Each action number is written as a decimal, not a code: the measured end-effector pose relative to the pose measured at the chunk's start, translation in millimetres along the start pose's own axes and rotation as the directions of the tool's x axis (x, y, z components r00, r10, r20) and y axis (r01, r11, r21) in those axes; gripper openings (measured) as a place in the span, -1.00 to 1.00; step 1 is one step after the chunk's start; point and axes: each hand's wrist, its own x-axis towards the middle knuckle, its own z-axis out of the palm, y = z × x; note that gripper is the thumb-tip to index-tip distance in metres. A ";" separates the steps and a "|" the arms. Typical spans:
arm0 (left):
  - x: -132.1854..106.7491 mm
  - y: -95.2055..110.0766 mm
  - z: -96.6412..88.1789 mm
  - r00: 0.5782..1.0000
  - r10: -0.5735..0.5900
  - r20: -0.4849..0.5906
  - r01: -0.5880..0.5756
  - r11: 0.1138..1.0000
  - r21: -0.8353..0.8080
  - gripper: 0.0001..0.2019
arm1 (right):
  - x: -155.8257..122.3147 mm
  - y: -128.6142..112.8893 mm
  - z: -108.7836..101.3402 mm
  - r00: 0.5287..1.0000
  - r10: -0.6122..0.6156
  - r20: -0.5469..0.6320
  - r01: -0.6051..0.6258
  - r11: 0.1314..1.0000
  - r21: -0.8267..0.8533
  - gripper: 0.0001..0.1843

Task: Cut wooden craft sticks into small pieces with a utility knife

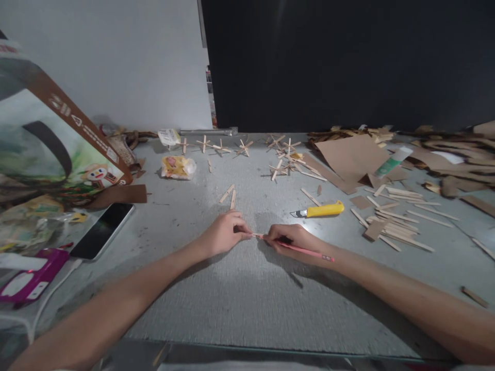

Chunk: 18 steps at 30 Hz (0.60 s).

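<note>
Between finger and thumb, my left hand [225, 233] pinches a short wooden stick [256, 235], mostly hidden by the fingers. My right hand [290, 241] is closed around a pink pencil [305, 250], held in a writing grip, its front end at the stick. The pencil's rear end points right over the wrist. Just beyond my left hand lie two small wooden stick pieces [227, 193]. A yellow utility knife [325, 209] with its blade out rests beyond my right hand.
Crossed-stick pieces [244, 148] line the far side. Right are loose sticks [398, 224], cardboard [350, 159] and a glue stick [393, 161]. Left are a phone [102, 232], a purple device [34, 275] with a white cable, a yellow packet [176, 168] and a large printed bag [58, 134].
</note>
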 end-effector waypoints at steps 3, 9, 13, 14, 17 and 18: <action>-0.1 -0.4 0.5 1.000 -0.004 0.002 0.004 1.000 0.002 -0.88 | -0.5 1.7 1.0 0.999 -0.014 0.029 0.015 1.000 -0.005 -0.81; -0.6 1.6 -0.1 1.000 -0.008 0.005 0.008 1.000 -0.014 -0.88 | -1.5 1.2 2.3 0.998 -0.002 -0.057 0.000 0.999 -0.045 -0.84; 0.0 1.9 0.0 1.000 -0.002 0.006 0.002 1.000 -0.007 -0.87 | 0.8 -0.1 1.9 1.000 0.009 -0.011 -0.009 1.000 0.005 -0.84; 0.2 1.6 0.3 1.000 0.002 0.005 -0.002 1.000 -0.004 -0.87 | 1.1 -0.6 1.7 1.000 0.007 0.006 -0.007 1.000 0.004 -0.83; 0.8 0.5 1.0 1.000 0.001 0.008 -0.001 1.000 0.005 -0.87 | 0.0 -1.9 1.5 1.000 -0.010 -0.002 0.010 0.999 -0.034 -0.82; 0.8 0.2 1.1 1.000 -0.002 0.009 0.002 1.000 0.006 -0.88 | -0.9 -2.2 1.7 1.000 -0.016 -0.022 0.015 0.998 -0.054 -0.83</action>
